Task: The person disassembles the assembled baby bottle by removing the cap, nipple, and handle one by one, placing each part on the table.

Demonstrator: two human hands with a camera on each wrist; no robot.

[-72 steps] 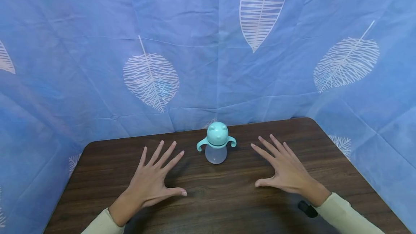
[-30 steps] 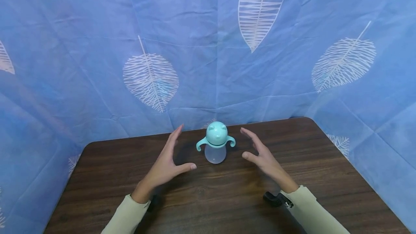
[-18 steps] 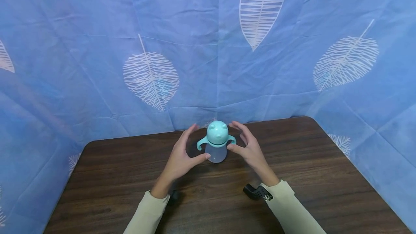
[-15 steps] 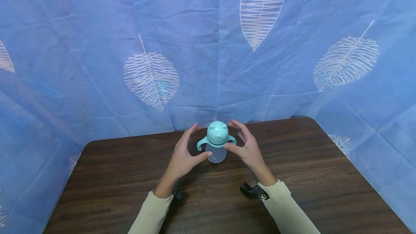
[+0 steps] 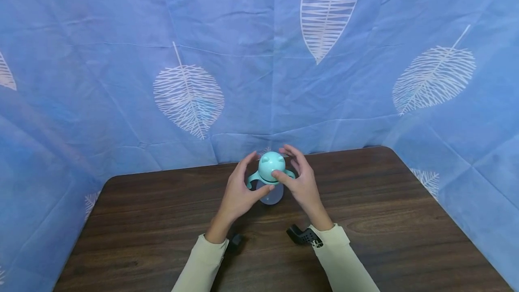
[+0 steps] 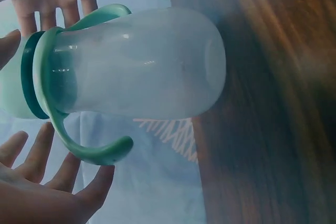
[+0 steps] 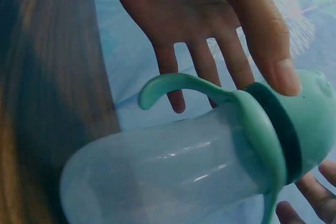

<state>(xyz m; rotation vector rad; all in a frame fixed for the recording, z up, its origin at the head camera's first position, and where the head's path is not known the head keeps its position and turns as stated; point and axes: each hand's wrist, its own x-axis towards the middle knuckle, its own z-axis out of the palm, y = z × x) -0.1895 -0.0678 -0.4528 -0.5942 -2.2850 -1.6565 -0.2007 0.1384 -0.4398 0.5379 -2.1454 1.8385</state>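
Note:
A baby bottle (image 5: 271, 163) with a mint bear-shaped lid, two curved handles and a clear body stands upright near the table's back edge. My left hand (image 5: 237, 193) is around its left side, thumb in front of the body. In the left wrist view, left fingers (image 6: 65, 174) lie loosely extended behind the handle (image 6: 100, 153), not curled round it. On the other side is my right hand (image 5: 304, 186), its thumb over the front of the lid (image 7: 315, 111). Its other fingers stretch behind the right handle (image 7: 184, 81); whether the thumb touches is hard to tell.
The bottle stands on a dark wood table (image 5: 162, 229) with rounded corners. A blue cloth (image 5: 243, 93) with white leaf prints hangs behind and at both sides. Dark straps (image 5: 302, 236) sit under both wrists, below light sleeves (image 5: 340, 256).
Both hands have moved inward and forward from wide apart with spread fingers to either side of the bottle. The right thumb has come over the lid. The bottle has stayed in place.

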